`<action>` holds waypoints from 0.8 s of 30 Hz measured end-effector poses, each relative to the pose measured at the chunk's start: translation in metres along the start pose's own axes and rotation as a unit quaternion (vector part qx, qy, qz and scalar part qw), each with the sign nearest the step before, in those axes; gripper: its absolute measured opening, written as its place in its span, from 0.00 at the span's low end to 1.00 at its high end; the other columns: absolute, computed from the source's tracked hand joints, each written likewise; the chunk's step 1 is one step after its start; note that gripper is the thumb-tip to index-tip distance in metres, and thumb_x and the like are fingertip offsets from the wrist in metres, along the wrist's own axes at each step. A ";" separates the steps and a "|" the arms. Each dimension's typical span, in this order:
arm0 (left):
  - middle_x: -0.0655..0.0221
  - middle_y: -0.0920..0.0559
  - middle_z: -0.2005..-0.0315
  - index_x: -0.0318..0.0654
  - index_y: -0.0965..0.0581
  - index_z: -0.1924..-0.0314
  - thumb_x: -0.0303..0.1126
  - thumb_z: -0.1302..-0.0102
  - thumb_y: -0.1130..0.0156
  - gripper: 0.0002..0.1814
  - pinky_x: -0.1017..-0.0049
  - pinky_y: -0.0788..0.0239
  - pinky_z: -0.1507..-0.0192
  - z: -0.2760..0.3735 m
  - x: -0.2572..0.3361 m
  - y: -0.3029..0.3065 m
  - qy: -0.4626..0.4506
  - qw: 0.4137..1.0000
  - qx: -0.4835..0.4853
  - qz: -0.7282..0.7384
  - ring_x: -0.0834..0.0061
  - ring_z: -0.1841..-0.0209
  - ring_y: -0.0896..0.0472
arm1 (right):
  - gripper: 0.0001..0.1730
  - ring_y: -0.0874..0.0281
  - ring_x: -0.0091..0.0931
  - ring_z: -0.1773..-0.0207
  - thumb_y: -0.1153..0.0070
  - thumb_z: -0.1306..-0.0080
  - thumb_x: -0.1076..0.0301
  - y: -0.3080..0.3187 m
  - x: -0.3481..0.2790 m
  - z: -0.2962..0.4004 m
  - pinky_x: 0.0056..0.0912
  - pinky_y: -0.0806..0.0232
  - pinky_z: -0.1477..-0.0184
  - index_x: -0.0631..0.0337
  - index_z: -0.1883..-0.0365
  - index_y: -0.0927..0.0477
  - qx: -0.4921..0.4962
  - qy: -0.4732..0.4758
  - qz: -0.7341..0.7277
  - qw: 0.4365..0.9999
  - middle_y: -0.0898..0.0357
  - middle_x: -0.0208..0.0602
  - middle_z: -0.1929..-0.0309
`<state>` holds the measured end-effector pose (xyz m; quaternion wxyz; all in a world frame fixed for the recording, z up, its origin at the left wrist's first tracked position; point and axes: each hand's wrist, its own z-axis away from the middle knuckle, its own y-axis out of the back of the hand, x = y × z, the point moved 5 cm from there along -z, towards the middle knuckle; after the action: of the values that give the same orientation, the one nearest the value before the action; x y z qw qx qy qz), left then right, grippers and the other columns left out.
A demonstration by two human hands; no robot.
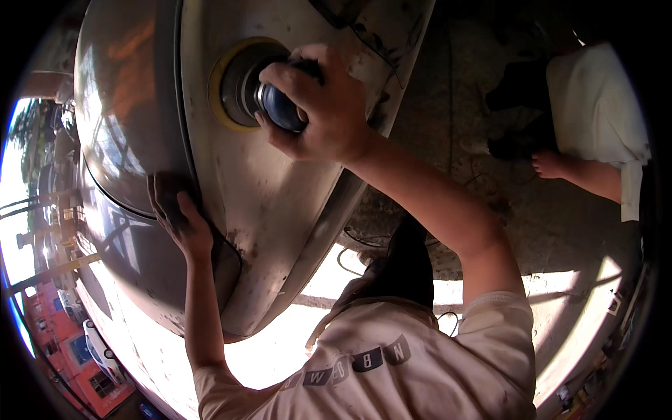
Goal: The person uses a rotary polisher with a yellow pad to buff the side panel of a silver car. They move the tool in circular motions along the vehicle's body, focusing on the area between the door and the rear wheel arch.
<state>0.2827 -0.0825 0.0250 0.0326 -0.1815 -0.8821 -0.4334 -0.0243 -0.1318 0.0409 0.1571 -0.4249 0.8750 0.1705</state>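
Observation:
My right hand (325, 110) grips the dark blue and black head of a disc sander (283, 105). The sander's round pad, edged in yellow (216, 94), lies against a pale, scuffed car body panel (273, 184). My fingers wrap over the tool and partly hide it. Lower left, my left hand (178, 215) rests on the car beside the black trim (185, 105), at the lower corner of a glossy, reflective window (126, 105). Its fingertips look dark with dust, the thumb stands apart, and it holds nothing.
Another person in a pale top (593, 105) is at the right, one hand (548, 164) showing. A thin cable (352, 262) loops on the dark ground below the car. Bright sunlight falls on the floor (556, 283). Outside at far left stand a white car (100, 349) and a red building (58, 362).

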 end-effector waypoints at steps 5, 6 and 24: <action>0.42 0.33 0.31 0.26 0.34 0.30 0.42 0.21 0.54 0.29 0.52 0.45 0.28 0.001 0.004 -0.002 0.001 1.000 -0.004 -0.005 0.43 0.29 0.35 | 0.30 0.14 0.31 0.61 0.22 0.56 0.60 0.008 -0.019 0.036 0.35 0.16 0.65 0.36 0.52 0.19 -0.108 0.086 -0.034 0.990 0.25 0.40 0.51; 0.42 0.33 0.31 0.26 0.34 0.30 0.42 0.21 0.54 0.29 0.52 0.45 0.28 0.002 0.003 -0.001 -0.001 1.000 -0.004 -0.009 0.43 0.28 0.35 | 0.29 0.15 0.29 0.63 0.23 0.55 0.59 0.005 -0.010 0.015 0.33 0.18 0.67 0.39 0.52 0.19 -0.078 0.064 0.006 0.995 0.25 0.39 0.52; 0.45 0.35 0.28 0.28 0.35 0.29 0.42 0.21 0.53 0.30 0.53 0.46 0.27 0.002 0.007 -0.002 0.016 1.000 -0.011 0.002 0.45 0.27 0.37 | 0.30 0.17 0.29 0.65 0.24 0.55 0.58 0.006 0.057 -0.072 0.33 0.22 0.70 0.42 0.51 0.19 0.029 0.010 0.054 0.998 0.25 0.38 0.53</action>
<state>0.2761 -0.0801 0.0236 0.0453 -0.1765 -0.8764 -0.4459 -0.0722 -0.1986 0.0824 0.1513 -0.3745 0.9025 0.1495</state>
